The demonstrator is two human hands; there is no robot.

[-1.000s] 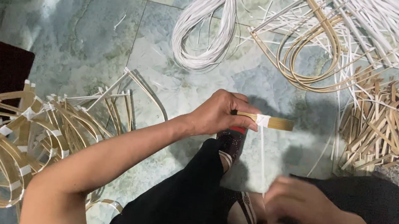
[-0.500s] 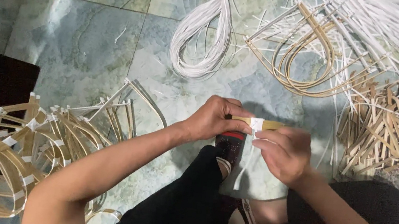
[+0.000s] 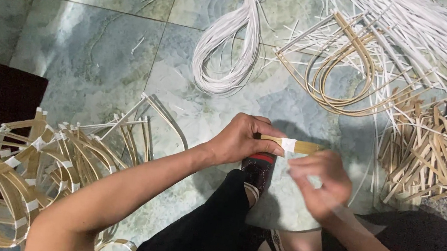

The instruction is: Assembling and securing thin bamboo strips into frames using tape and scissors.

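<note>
- The bamboo strip [image 3: 299,146] lies level above the person's lap, over the tiled floor [image 3: 91,54], with a band of white binding [image 3: 288,145] wrapped around it near the middle.
- The left hand [image 3: 244,139] has its grip clenched on the near end of the strip, thumb and fingers pinching it just beside the white band.
- The right hand [image 3: 315,178] sits just below and to the right of the band, blurred; its fingers are curled, and it seems to pinch a thin white strand, but I cannot tell this for sure.
- To do the wrap well, I judge that the left pinch should sit tight against the band so the turns do not slip, while the right hand keeps the strand taut and lays each turn flush beside the last.
- The strip should be kept level and untwisted, or the band will likely sit skewed.
- A loop of white strands [image 3: 227,47] lies on the floor ahead, well apart from the hands.
- Bent bamboo hoops [image 3: 346,83] and a heap of short cut strips [image 3: 434,149] lie to the right.
- Bound bamboo frames [image 3: 22,170] are piled to the left, near the left forearm.
</note>
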